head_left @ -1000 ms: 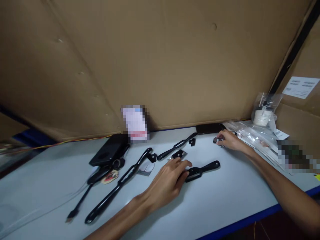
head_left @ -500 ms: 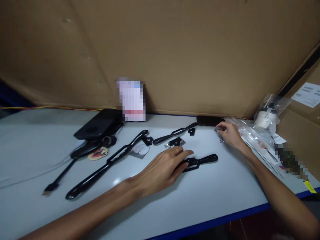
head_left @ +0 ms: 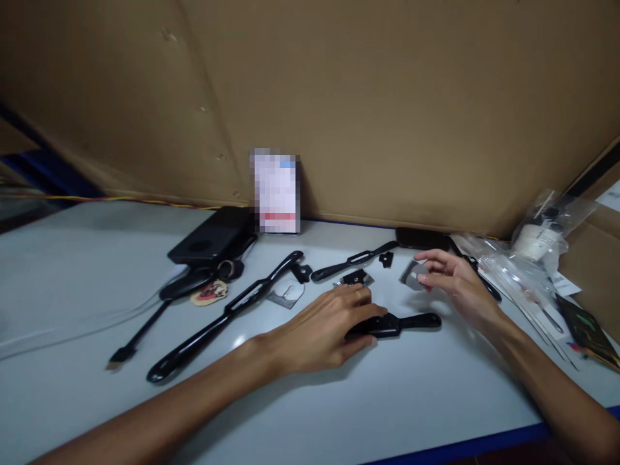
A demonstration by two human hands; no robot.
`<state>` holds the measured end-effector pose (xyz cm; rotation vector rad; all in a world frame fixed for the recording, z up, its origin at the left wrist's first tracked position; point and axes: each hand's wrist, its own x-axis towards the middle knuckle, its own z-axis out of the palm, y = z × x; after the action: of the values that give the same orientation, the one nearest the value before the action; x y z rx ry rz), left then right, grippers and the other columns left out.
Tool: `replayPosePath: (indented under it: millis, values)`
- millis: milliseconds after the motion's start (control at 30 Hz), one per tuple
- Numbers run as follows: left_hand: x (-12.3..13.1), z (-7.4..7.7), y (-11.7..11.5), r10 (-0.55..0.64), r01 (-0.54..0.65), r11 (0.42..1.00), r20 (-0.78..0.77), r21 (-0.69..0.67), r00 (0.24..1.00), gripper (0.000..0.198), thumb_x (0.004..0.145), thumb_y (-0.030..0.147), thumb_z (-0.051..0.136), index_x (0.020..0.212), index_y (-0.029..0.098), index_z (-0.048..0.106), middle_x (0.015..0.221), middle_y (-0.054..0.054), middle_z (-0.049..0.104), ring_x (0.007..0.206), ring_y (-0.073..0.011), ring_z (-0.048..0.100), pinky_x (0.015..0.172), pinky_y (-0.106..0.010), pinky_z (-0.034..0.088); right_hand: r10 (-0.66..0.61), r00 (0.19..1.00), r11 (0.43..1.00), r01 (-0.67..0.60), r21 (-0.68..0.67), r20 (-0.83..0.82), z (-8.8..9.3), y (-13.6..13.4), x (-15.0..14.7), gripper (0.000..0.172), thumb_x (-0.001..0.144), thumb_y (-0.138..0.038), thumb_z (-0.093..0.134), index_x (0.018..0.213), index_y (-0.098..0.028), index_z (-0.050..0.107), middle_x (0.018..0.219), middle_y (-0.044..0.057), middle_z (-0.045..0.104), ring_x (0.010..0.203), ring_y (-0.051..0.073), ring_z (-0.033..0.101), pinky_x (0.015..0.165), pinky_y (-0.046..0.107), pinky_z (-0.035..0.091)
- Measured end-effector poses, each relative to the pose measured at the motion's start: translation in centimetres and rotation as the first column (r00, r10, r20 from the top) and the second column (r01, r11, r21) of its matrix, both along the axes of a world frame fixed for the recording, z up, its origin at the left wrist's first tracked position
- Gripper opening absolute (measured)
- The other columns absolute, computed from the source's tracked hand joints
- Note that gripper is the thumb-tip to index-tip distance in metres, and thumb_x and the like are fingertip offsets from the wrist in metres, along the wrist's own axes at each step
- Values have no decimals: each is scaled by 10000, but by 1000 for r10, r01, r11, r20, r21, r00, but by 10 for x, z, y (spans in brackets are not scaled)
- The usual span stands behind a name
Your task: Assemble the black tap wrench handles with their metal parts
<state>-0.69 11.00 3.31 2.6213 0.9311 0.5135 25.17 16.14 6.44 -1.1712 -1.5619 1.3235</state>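
Note:
Fingers of my left hand (head_left: 334,323) are closed round the near end of a small black spokeshave (head_left: 419,321) lying on the table, hiding its left handle. My right hand (head_left: 453,281) pinches a flat grey metal blade (head_left: 411,275) between thumb and fingers, raised a little above the table to the right of that spokeshave. Just beyond my left hand lie a black cap piece (head_left: 355,278) on a metal plate and a second, slimmer black spokeshave (head_left: 356,260). A long black spokeshave (head_left: 208,332) rests to the left, with a metal plate with a curved cutout (head_left: 287,296) beside it.
Small black cap pieces (head_left: 386,259) lie nearby. A black box (head_left: 208,239) and cable with a plug (head_left: 126,352) sit left. A phone with a blurred screen (head_left: 277,194) leans on the cardboard wall (head_left: 387,116). Plastic bags (head_left: 501,271) and a bagged white container (head_left: 535,240) stand right.
My right hand has turned and come nearer, and the grey blade in it now shows its flat face. My left hand has closed further over the small spokeshave. The view has swung left.

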Motion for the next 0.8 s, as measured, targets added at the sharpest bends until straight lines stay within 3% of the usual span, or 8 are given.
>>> replayPosePath:
  millis: [267,467,667,800]
  values:
    - [-1,-1,2,28,-27,995,14,-96,999,349,986,274,601,1329,285,667,1036,-61,639,946,-235,597,811,-379,505,-4,998,994,-3,-110,-62,-2,-1,-3,336,660,-267,823,978,-221,726,868,14,659,781,162,579,672,307,447]
    - [-1,-4,1,89,-81,988,55,-133,994,198,953,273,652,1128,182,666,1039,-69,627,969,-240,596,855,-405,520,124,988,976,-138,-168,-91,-2,-10,-5,252,684,-215,802,901,-213,674,833,-1,651,747,156,586,690,309,474]
    - [-1,-8,1,17,-17,1000,14,1,1000,303,1021,368,572,1244,195,681,1030,-82,624,935,-238,595,821,-404,533,156,984,974,-167,-153,-83,-1,-15,-13,196,739,-229,737,934,-210,740,886,27,659,781,164,576,671,308,466]
    - [1,-10,2,31,-31,997,14,65,999,352,1035,432,532,1223,196,714,984,-83,621,884,-233,593,773,-390,532,222,972,953,-232,-193,-70,-3,-15,-12,253,721,-236,761,970,-203,727,781,-4,650,677,138,561,649,302,429]
